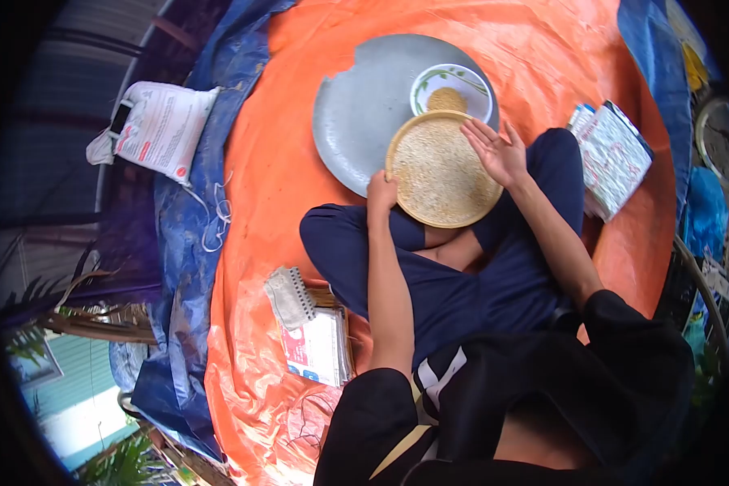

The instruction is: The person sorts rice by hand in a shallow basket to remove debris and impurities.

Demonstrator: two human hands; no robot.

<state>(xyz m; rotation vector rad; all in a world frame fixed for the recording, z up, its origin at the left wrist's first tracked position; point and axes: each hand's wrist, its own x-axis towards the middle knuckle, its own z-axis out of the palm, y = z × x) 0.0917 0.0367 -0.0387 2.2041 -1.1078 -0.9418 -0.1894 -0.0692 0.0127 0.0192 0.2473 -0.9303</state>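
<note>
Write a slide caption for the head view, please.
Left hand gripping a round tray of pale grains, right hand open at its edge.

Seemingly a household yard, with orange tarpaulin (247, 211), turquoise wall (77, 364) and leafy plants (121, 463).

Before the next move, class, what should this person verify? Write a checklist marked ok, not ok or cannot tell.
1. Left hand gripping the tray rim: ok.
2. Right hand gripping it too: not ok; it is open beside the rim.
3. Grain spread inside the tray: ok.
4. Bowl resting on the grey pan: ok.
5. Tray not touching the bowl: cannot tell; they overlap in view.
</note>
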